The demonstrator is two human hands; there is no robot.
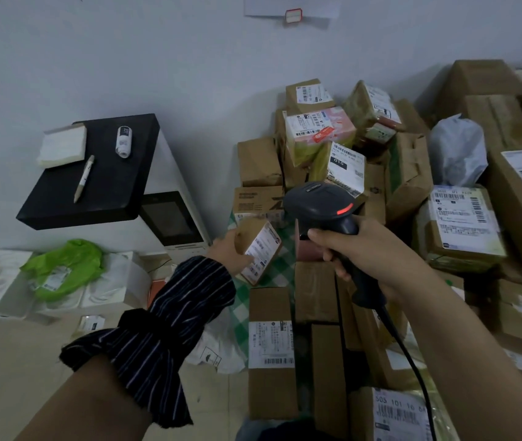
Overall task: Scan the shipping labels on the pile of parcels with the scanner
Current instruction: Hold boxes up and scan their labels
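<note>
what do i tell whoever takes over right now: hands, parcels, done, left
Left hand holds a small brown parcel, label showing, just left of the scanner.
Right hand grips the scanner by its handle; its red light is on.
Pile of parcels lies ahead and right, by the wall.
Done: cannot tell which labels are scanned.
Left: scan the held parcel, then the pile.

Head cam: fwd & down, close above parcel pile (407,179).
</note>
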